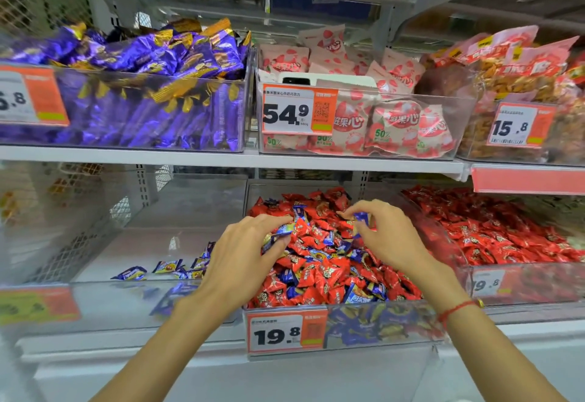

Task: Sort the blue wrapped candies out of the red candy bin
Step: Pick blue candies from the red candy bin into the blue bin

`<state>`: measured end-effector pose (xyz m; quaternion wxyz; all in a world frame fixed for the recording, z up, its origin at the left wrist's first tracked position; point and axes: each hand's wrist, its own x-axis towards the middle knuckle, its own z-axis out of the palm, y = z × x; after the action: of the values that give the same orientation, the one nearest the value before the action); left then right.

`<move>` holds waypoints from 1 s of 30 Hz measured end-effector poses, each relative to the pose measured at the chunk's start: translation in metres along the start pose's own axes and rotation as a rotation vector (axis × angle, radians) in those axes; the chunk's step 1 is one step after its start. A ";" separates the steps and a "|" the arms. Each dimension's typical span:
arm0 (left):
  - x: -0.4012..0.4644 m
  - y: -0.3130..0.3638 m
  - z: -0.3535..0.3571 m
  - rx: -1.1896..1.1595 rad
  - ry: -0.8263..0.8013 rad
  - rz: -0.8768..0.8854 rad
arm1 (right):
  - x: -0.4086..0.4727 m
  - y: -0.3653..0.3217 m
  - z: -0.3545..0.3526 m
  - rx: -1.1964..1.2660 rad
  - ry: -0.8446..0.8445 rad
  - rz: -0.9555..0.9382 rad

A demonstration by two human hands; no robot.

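Observation:
The clear red candy bin (373, 328) on the lower shelf holds a heap of red wrapped candies (319, 271) with blue wrapped candies mixed in. My left hand (243, 256) rests on the heap's left side, its fingers closed around blue wrapped candies (281, 231). My right hand (386, 230) hovers over the heap's back right and pinches one blue wrapped candy (361, 217) between thumb and fingers. In the clear bin to the left (104, 303), a few loose blue candies (164, 270) lie on the floor.
A bin of only red candies (493, 230) stands to the right. The shelf above carries bins of purple wrapped sweets (142, 85), pink strawberry packets (364, 110) and orange snack bags (522, 85). A phone (326, 80) lies in the pink bin. Price tags hang on the bin fronts.

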<state>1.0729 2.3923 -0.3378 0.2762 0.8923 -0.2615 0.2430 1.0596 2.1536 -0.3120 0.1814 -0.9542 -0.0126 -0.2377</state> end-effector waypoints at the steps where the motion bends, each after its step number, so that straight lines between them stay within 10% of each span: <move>1: -0.001 0.001 -0.001 -0.002 -0.001 0.001 | -0.004 0.001 0.001 0.014 -0.102 0.010; 5: -0.006 -0.001 -0.003 -0.029 0.026 -0.023 | -0.009 0.002 0.011 -0.106 -0.562 0.029; 19: -0.015 -0.008 0.005 -0.040 0.075 -0.001 | -0.011 0.012 0.011 -0.052 -0.163 -0.061; 26: -0.019 -0.005 0.006 -0.022 0.054 0.026 | -0.007 0.018 -0.015 -0.029 -0.520 0.000; 30: -0.019 -0.005 0.011 0.016 0.037 0.055 | -0.012 0.012 0.001 -0.163 -0.396 -0.012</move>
<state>1.0654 2.3955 -0.3588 0.2670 0.8824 -0.2787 0.2691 1.0511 2.1437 -0.3225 0.0962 -0.9937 -0.0344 -0.0468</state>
